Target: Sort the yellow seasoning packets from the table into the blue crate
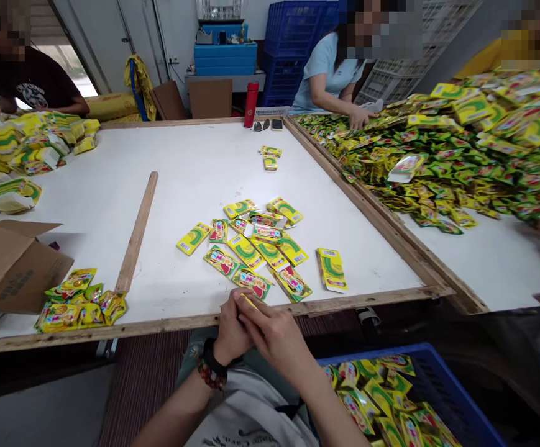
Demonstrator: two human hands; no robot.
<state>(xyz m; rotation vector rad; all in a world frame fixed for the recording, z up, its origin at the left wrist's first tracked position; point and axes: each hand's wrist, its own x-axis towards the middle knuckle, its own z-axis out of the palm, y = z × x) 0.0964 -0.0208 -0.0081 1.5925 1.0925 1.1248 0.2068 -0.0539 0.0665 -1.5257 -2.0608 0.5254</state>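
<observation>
My left hand [233, 329] and my right hand [274, 332] meet at the table's front edge, fingers closed and pressed together. Between them shows a sliver of a yellow carton [250, 301]; my fingers cover the rest. Just beyond lies a loose group of yellow-green small cartons, among them a flat carton [253, 282] nearest my fingertips and a carton [245, 250] behind it. To the right, one carton [332, 270] lies apart. Below my right forearm, a blue crate [460, 385] holds many small yellow-green packets [386, 397].
A wooden strip [138, 230] divides the white table [195, 174]. At left are packets [81, 304], a cardboard box [18, 267] and stacked cartons [41, 139]. A wooden rail [363, 198] borders a large packet heap [437, 161]. A red flask [251, 104] stands behind; several people work around.
</observation>
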